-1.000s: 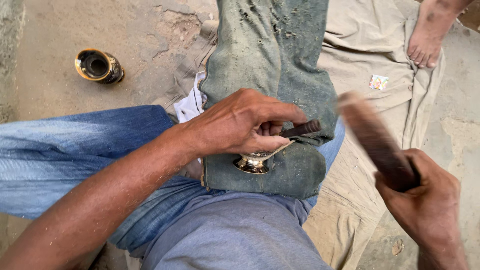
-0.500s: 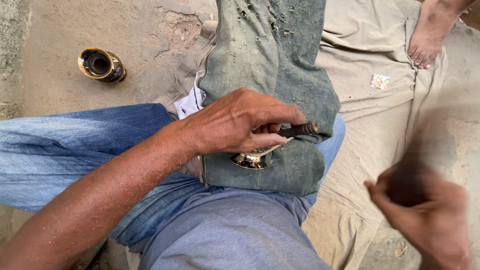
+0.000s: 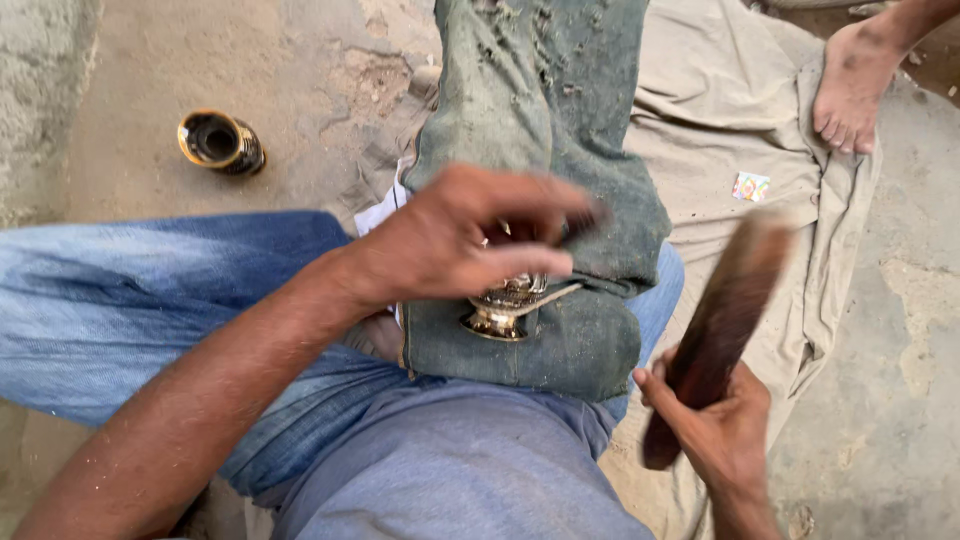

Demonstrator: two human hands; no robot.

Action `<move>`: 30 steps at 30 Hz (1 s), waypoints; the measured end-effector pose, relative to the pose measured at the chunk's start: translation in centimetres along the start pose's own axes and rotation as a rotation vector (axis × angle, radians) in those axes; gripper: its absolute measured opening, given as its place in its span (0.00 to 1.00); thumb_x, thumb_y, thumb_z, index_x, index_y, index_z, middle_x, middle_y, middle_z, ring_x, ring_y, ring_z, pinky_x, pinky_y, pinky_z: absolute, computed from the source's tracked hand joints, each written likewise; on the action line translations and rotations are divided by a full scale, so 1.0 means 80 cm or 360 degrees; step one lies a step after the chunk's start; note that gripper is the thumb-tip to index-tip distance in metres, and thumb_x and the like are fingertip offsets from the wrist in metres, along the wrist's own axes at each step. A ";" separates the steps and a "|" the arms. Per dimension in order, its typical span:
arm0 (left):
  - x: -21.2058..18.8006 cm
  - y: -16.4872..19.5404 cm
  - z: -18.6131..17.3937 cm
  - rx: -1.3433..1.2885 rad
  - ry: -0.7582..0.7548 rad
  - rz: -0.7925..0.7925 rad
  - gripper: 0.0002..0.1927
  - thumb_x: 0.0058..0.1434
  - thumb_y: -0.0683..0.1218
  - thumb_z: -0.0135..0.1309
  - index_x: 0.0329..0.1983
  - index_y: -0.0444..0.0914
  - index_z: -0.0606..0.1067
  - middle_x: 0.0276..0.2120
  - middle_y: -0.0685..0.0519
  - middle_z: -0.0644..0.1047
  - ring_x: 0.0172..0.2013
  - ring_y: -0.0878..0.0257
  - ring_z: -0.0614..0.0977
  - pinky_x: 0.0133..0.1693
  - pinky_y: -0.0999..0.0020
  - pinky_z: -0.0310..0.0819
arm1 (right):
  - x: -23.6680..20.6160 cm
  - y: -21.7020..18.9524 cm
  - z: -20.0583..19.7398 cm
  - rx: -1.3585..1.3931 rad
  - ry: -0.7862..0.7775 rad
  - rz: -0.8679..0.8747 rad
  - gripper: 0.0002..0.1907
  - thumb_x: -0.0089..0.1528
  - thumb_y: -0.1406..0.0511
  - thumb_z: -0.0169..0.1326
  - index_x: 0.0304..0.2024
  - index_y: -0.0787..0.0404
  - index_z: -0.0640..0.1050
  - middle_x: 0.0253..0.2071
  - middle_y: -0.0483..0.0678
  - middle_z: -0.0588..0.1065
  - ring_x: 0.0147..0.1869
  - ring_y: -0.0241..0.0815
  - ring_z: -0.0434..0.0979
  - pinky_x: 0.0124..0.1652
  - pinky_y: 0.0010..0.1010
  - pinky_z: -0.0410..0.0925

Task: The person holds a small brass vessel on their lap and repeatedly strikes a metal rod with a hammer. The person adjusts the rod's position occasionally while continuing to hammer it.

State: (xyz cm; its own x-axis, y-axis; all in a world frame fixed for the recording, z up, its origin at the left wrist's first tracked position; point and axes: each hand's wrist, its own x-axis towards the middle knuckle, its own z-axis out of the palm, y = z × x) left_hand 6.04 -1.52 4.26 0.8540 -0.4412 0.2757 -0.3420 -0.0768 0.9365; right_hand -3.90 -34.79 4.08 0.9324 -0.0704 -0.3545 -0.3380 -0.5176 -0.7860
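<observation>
Brass catches our eye first at the far left, where a small round fitting [image 3: 221, 141] with a dark hollow mouth lies alone on the bare concrete floor [image 3: 130, 80], well apart from both of our hands. Moving right, our left forearm crosses the blue jeans [image 3: 120, 300] on our lap, and our left hand [image 3: 470, 240] sits over the worn grey-green cloth [image 3: 545, 120] draped across our knee. Its fingers are curled together, with the thumb running beneath them, over the shiny brass piece [image 3: 510, 305] that rests on the cloth; we can see the piece's flared round base and a thin strip jutting out to the right below the thumb. A dark tip [image 3: 590, 215] shows at our fingertips, too blurred for us to say what it is or whether it is pinched. The brass piece lies directly under this hand, touching it, so the left hand is plainly the nearer of the two. Further right, our right hand [image 3: 715, 425] is wrapped tight around the lower end of a long dark wooden stick [image 3: 725, 320], whose long axis runs up and to the right, tilted away from the brass piece; its upper end is smeared with motion. The piece lies up and to the left of that hand, near but apart. Beyond, on a tan sheet [image 3: 720, 110], rests another person's bare foot [image 3: 850, 85].
</observation>
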 end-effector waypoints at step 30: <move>-0.038 0.000 0.056 -0.0175 0.0846 -0.0772 0.13 0.65 0.42 0.64 0.41 0.34 0.69 0.31 0.56 0.78 0.33 0.74 0.79 0.34 0.78 0.78 | 0.115 -0.134 -0.051 0.0208 -0.0290 -0.0380 0.26 0.61 0.65 0.61 0.58 0.61 0.65 0.38 0.45 0.76 0.44 0.37 0.82 0.45 0.34 0.80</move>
State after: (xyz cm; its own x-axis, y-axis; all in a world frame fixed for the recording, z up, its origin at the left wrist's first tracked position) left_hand 1.70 -4.16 2.50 0.9842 0.1156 -0.1342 0.1408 -0.0507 0.9887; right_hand 8.79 -33.32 11.31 0.9530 0.1998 -0.2280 -0.1372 -0.3862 -0.9121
